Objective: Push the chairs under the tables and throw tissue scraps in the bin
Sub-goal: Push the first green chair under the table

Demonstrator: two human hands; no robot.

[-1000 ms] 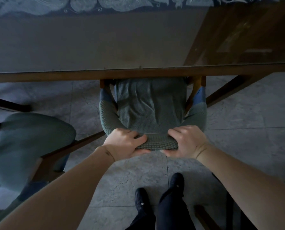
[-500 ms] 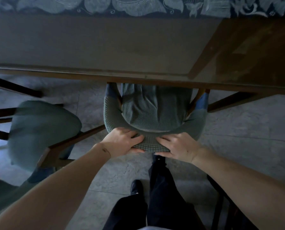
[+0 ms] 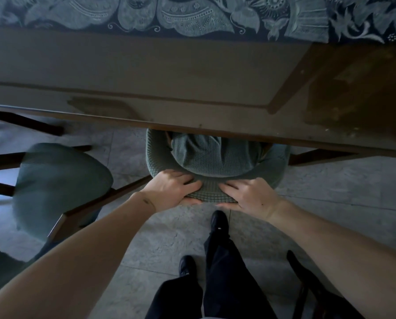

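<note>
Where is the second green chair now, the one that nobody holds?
The second chair stands at the left of the head view, beside the held chair, its seat out from under the table.

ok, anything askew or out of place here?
Yes: the second chair on the left sits angled, out from the table, while both hands grip the middle chair already going under. No spills or damage visible.

Two bare forearms with no sleeves showing. The left hand (image 3: 171, 189) has a small dark mark at its wrist; the right hand (image 3: 250, 195) wears nothing. Below the hands are dark trousers (image 3: 224, 272) and black shoes (image 3: 219, 223).
</note>
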